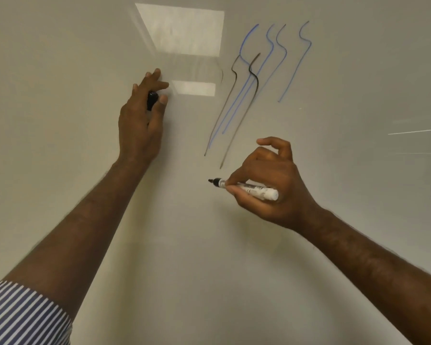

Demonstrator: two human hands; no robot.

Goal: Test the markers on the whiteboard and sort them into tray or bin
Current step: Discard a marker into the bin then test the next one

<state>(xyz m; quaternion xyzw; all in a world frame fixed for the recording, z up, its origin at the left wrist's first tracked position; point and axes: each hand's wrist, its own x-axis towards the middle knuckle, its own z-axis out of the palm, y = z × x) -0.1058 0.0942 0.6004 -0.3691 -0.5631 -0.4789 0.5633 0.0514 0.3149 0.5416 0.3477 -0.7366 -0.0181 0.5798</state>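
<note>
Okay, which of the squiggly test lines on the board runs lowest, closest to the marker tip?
The dark line on the right of the left cluster. It ends lowest on the whiteboard, just above the marker tip in the right hand; the blue lines stop higher.

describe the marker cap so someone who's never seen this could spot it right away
Start at the whiteboard that fills the view and find the left hand resting against it, left of the wavy test strokes. The cap is the small black piece held between its thumb and fingers, unlike the long white-barrelled marker in the right hand.
</note>
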